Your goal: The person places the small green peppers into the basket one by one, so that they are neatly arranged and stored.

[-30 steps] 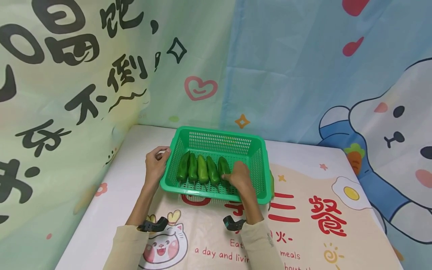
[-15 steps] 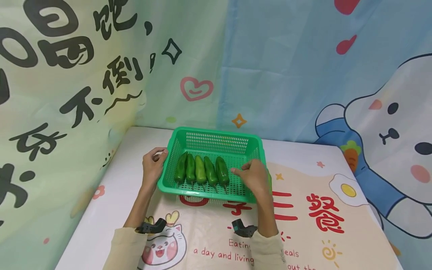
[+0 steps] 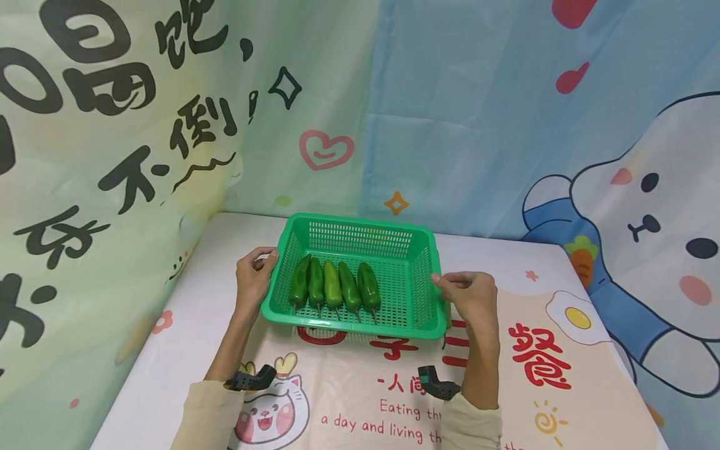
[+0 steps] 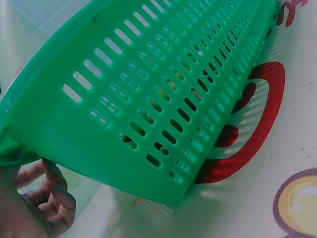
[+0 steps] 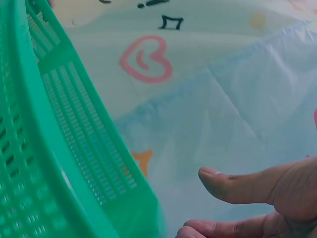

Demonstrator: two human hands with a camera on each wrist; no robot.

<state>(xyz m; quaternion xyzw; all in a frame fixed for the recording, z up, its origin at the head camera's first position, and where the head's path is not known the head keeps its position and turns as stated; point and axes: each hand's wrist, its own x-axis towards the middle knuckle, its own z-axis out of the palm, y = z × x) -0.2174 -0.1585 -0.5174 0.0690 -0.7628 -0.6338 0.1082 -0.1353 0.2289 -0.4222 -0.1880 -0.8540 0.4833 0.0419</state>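
Withdrawn from among the peppers, the right hand point(image 3: 471, 299) now sits at the green basket's point(image 3: 419, 325) right rim, fingers loosely curled, thumb touching the edge. Opposite, the left hand point(image 3: 254, 279) grips the left rim. Five green peppers point(image 3: 333, 287) lie side by side inside, on the printed tablecloth point(image 3: 540, 381).

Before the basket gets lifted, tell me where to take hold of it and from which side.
Grip the green basket by its flared rim at the two short ends, one hand from each side. The left hand already holds the left rim; the right hand is at the right one. The five peppers lie toward the left, so that end probably weighs more.
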